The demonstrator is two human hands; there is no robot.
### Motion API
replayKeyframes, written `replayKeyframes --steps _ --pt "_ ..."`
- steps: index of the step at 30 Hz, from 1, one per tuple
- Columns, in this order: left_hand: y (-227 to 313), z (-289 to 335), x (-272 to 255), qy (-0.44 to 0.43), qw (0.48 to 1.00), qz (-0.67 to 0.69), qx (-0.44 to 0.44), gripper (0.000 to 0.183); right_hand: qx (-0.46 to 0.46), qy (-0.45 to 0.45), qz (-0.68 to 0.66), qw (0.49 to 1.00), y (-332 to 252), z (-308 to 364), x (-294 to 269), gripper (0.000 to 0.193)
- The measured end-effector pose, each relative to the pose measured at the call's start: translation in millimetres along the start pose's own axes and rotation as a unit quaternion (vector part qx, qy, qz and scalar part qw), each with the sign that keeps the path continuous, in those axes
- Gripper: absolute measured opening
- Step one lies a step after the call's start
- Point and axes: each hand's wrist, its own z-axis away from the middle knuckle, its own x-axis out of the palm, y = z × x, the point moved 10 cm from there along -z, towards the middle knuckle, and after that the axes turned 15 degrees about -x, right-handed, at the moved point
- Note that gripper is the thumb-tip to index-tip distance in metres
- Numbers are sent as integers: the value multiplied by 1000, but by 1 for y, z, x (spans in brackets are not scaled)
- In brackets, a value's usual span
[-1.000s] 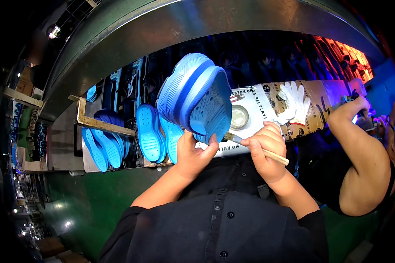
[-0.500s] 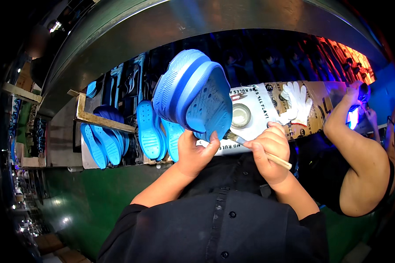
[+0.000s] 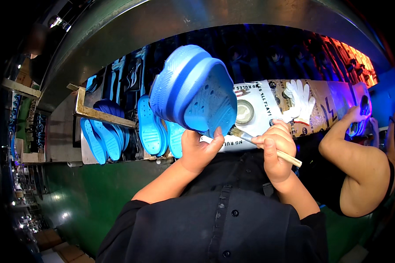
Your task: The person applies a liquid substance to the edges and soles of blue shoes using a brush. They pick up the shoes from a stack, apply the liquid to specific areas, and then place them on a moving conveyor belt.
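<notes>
A thick blue shoe sole (image 3: 213,98) with a banded, ribbed side wall is held up over the bench, its hollow inside with small holes facing right. My left hand (image 3: 200,150) grips its lower end, the thumb lying against the edge. Between the fingers of my right hand (image 3: 278,151) is a paintbrush (image 3: 289,158) with a pale wooden handle. Its dark bristles point left, close beside the sole's lower right edge; I cannot tell whether they touch. Just beyond them stands a round open dish (image 3: 245,112) of pale content on white printed sheeting (image 3: 263,105).
Light-blue insoles (image 3: 150,127) lie in stacks on the left, beside a wooden bar frame (image 3: 102,117). White gloves (image 3: 300,103) rest on cardboard (image 3: 322,114). Behind runs a rack of dark shoe parts (image 3: 272,55). A co-worker's bare arm (image 3: 357,162) is at the right.
The sole has shifted a little up and turned slightly, showing more of its inside. My right hand has moved slightly right with the brush. At the right, the co-worker's hand has lowered.
</notes>
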Motion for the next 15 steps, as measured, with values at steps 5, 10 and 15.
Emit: replayKeyframes --steps 5,10,15 --pt "3 -2 3 -11 999 -32 28 38 1 -37 12 999 -2 1 9 20" --pt "1 0 0 3 999 -35 25 44 38 21 -25 999 6 4 -5 26" --pt "-6 0 1 -3 1000 19 -1 54 21 -28 7 999 5 -3 8 22"
